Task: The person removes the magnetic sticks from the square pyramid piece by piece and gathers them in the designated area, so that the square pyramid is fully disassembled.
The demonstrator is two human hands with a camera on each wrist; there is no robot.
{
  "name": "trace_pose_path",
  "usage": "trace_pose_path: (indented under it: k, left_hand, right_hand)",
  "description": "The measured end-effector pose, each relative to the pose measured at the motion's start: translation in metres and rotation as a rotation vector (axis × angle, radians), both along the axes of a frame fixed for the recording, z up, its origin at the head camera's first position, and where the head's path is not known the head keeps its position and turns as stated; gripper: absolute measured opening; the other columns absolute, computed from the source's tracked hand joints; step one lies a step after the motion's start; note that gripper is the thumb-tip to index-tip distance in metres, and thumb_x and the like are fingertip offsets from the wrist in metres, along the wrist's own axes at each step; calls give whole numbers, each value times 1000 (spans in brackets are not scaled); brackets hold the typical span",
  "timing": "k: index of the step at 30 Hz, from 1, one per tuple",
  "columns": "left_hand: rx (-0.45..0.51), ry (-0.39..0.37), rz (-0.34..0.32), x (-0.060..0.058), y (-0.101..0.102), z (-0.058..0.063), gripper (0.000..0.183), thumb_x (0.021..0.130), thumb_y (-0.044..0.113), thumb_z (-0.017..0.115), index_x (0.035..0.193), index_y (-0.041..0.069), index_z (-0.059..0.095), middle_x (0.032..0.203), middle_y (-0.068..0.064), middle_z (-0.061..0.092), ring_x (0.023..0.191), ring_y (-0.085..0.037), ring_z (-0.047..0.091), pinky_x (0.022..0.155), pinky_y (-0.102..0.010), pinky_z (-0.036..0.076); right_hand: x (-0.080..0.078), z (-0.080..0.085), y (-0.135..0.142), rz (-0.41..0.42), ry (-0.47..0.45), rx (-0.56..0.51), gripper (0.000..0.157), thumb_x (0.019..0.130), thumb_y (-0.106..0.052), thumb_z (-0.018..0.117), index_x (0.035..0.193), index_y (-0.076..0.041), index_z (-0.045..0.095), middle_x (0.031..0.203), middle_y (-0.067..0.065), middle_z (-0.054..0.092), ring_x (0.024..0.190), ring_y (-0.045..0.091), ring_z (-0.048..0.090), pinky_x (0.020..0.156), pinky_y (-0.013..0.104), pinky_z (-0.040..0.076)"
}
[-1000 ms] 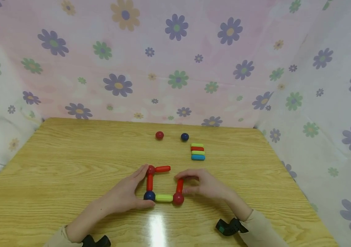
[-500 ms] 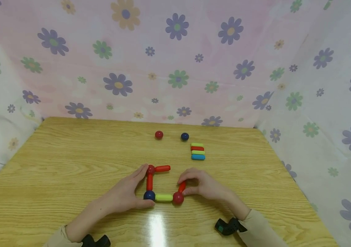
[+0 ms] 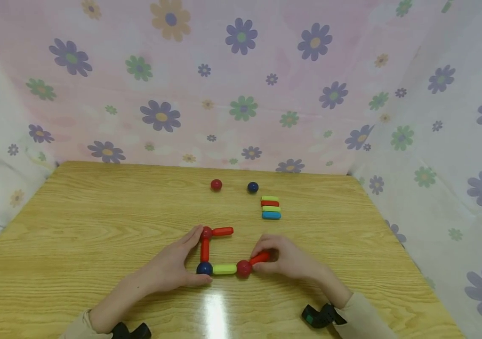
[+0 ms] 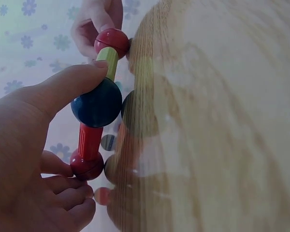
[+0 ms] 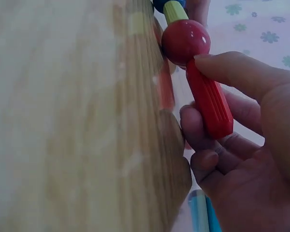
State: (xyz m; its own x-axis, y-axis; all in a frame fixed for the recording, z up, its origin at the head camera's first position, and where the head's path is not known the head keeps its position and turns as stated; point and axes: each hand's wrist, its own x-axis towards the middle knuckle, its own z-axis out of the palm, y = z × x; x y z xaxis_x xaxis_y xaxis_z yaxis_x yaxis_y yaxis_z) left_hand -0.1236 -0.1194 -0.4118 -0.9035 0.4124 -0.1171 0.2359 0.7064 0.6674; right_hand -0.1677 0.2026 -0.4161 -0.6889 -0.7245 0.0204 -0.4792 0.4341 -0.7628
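A toy frame of building rods and balls lies on the table in the head view. Its blue ball (image 3: 204, 269) joins an upright red rod (image 3: 204, 250) to a yellow-green rod (image 3: 224, 269). The upper red ball (image 3: 206, 232) carries another red rod (image 3: 223, 231) pointing right. My left hand (image 3: 172, 263) holds this left side, thumb by the blue ball (image 4: 97, 102) and fingertips against the upper red ball (image 4: 87, 165). With thumb and fingers, my right hand (image 3: 285, 256) pinches the red rod (image 5: 210, 100) attached to the right red ball (image 3: 244, 268); it slants up to the right.
Farther back on the wooden table (image 3: 139, 202) sit a loose red ball (image 3: 216, 185) and a dark blue ball (image 3: 253, 187). Several rods lie stacked side by side, a blue rod (image 3: 271, 215) nearest. A flowered cloth (image 3: 241, 84) hangs behind the table.
My right hand has moved slightly right and pinched the right-hand red rod, swinging its free end from upright toward the right. My left hand has stayed in place.
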Motion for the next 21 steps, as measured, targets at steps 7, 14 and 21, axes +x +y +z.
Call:
trace_pose_path:
  k: [7, 14, 21]
  left_hand:
    - [7, 0, 1, 1, 0, 0, 118, 74, 62, 80, 161, 9, 18, 167, -8, 19, 149, -36, 27, 116, -58, 31]
    - [10, -1, -2, 1, 0, 0, 118, 74, 62, 80, 161, 9, 19, 167, -8, 19, 150, -36, 27, 116, -59, 31]
    - [5, 5, -3, 0, 0, 0, 118, 74, 63, 80, 160, 9, 20, 167, -8, 20, 149, -36, 28, 116, -58, 31]
  right_hand:
    - [3, -3, -1, 21, -68, -47, 16, 93, -29, 72, 109, -26, 73, 103, -7, 70, 89, 11, 60, 79, 25, 52]
    - [3, -5, 0, 5, -101, -71, 14, 93, -27, 72, 107, -24, 74, 102, -5, 72, 87, 10, 61, 76, 25, 53]
    - [6, -5, -2, -29, -96, -79, 12, 92, -29, 74, 104, -25, 73, 102, -6, 71, 90, 12, 61, 81, 26, 53]
